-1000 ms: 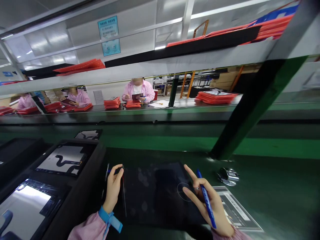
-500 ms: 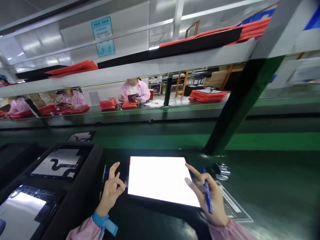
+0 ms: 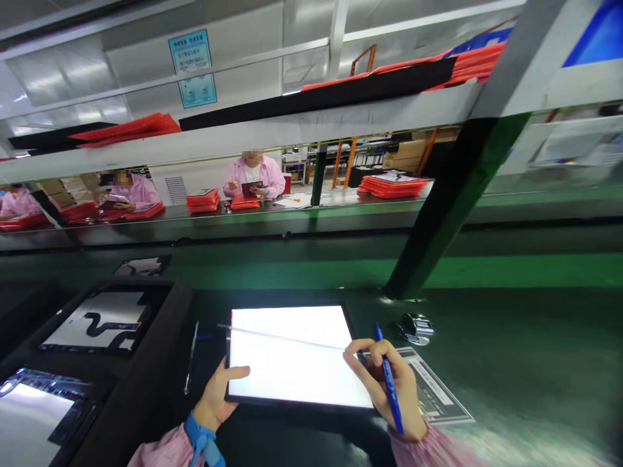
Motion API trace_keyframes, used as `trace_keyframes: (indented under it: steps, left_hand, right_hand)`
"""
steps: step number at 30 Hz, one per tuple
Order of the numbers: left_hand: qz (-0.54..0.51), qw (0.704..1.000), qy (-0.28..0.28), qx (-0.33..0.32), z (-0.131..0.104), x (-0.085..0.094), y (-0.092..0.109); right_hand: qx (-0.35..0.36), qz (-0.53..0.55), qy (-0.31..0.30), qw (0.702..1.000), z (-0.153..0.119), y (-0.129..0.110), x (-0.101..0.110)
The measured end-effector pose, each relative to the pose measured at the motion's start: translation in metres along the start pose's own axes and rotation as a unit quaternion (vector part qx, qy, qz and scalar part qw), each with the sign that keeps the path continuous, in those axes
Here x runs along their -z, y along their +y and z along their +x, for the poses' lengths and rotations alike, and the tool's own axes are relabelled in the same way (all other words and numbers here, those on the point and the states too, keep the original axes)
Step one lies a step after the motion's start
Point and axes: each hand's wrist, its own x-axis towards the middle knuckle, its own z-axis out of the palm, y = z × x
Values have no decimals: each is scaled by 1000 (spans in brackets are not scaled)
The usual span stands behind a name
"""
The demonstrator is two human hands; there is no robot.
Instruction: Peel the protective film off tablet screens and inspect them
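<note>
A screen panel (image 3: 292, 379) glowing white with a dark frame lies before me on the dark bench. My left hand (image 3: 219, 392), with a blue band at its wrist, grips the panel's lower left side, thumb on top; its other fingers are hidden beneath. Thumb and index finger of my right hand (image 3: 389, 386) pinch the right end of a thin clear film (image 3: 287, 338), seen as a pale line stretched across the panel. A blue pen (image 3: 390, 389) is also tucked between that hand's fingers, tip pointing up.
Black foam trays (image 3: 160, 337) on the left bear panels with dark flex cables (image 3: 104, 324). A slim pen (image 3: 191, 360) lies beside them. Right of the panel are a shiny metal roll (image 3: 416, 327) and a printed sheet (image 3: 445, 392). A green post (image 3: 438, 214) rises behind; co-workers sit across.
My left hand has gone from a raised pinch to gripping the panel's side. My right hand now pinches the film over the panel, still with the pen. The whole view has shifted slightly.
</note>
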Motion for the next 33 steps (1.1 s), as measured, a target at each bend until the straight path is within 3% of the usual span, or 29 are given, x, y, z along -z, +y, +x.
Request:
trace_keyframes:
  steps: [4, 8, 14, 18, 23, 26, 29, 31, 33]
  left_hand:
    - [5, 1000, 21, -20, -5, -4, 5]
    - [19, 998, 41, -40, -7, -4, 7]
    - [4, 997, 42, -58, -6, -3, 5]
    - [-4, 998, 38, -56, -4, -1, 6]
    - [-2, 997, 56, -53, -5, -5, 8]
    - [-6, 997, 75, -29, -7, -10, 9]
    - [-11, 997, 75, -12, -8, -12, 9]
    - [-7, 998, 64, -6, -8, -12, 9]
    - [0, 998, 58, -2, -9, -11, 10]
  right_hand:
    - [-52, -17, -39, 998, -2, -14, 7]
    - [-35, -58, -73, 995, -22, -21, 16]
    - [106, -123, -51, 985, -42, -35, 15]
    - [195, -143, -106, 965, -31, -55, 8]
    - [313, -194, -149, 918, -34, -66, 4]
    - [339, -203, -190, 899, -31, -71, -5]
    - [283, -146, -226, 920, -4, -81, -21]
    - [184, -72, -236, 951, 25, -87, -33]
    - [85, -9, -282, 956, 53, -88, -41]
